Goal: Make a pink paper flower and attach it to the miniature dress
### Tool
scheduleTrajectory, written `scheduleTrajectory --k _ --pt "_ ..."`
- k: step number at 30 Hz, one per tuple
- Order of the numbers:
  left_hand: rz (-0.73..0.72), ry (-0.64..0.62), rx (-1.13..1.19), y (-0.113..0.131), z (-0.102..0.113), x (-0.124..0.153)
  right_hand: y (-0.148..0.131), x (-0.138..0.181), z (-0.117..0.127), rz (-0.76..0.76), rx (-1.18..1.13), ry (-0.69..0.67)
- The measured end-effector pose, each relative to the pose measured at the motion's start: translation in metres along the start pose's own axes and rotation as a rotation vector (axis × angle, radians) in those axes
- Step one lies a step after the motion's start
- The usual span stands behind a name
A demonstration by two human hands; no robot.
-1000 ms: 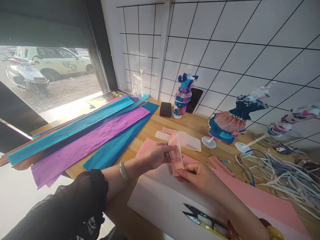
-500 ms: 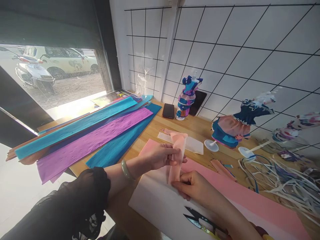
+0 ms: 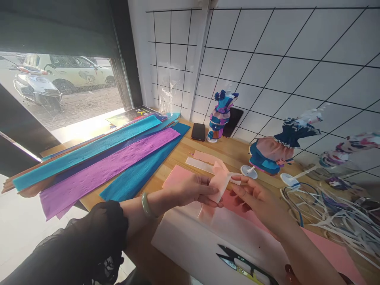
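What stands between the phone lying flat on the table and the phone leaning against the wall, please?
A small mannequin in a blue-and-pink paper dress stands there, seen in the head view.

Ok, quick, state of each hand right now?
Left hand: closed, pinching the pink paper strip.
Right hand: fingertips at the strip's upper end; grip cannot be told.

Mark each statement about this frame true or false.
1. The left hand and right hand both touch the strip. True.
2. The snips are in the right hand. False: they lie on the white sheet.
3. A phone lies flat on the table. True.
4. The purple sheet lies right of the hands. False: it lies left of them.
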State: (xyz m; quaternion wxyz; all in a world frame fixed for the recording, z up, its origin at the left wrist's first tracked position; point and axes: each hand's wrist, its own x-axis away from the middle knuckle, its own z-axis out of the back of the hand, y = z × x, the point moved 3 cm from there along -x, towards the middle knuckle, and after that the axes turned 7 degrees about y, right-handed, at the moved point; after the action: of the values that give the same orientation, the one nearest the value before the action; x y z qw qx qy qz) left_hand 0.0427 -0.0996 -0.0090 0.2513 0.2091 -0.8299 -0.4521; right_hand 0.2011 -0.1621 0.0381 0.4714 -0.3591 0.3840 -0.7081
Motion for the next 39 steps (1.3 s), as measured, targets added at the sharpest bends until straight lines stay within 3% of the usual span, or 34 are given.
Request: scheduleTrajectory --k 5,9,11,18,20,27,33,39 --pt "-0.037 -0.077 -0.160 -0.001 -0.009 0.006 0.003 -0.003 -0.008 -0.120 -0.168 0.006" --pt "-0.035 -0.080 -0.230 -0.002 -0.011 0.006 0.003 -0.007 -0.002 -0.094 -0.242 0.196" --pt "-0.024 -0.058 -0.236 -0.002 -0.011 0.006 0.002 -0.006 0.000 -0.071 -0.236 0.203" --pt "0.008 -0.053 -0.235 -0.001 -0.015 0.007 0.008 -0.001 -0.014 -0.200 -0.326 -0.161" --pt "0.023 -0.059 -0.251 -0.002 -0.015 0.007 0.009 -0.001 -0.018 -0.184 -0.402 -0.204" --pt "0.067 -0.063 -0.243 -0.003 -0.016 0.010 0.011 -0.007 -0.011 -0.132 -0.653 -0.018" --pt "0.095 -0.082 -0.207 -0.005 -0.017 0.010 0.009 -0.012 0.002 -0.042 -0.607 0.128" --pt "0.110 -0.059 -0.236 -0.006 -0.015 0.009 0.010 -0.015 0.008 -0.030 -0.596 0.150"
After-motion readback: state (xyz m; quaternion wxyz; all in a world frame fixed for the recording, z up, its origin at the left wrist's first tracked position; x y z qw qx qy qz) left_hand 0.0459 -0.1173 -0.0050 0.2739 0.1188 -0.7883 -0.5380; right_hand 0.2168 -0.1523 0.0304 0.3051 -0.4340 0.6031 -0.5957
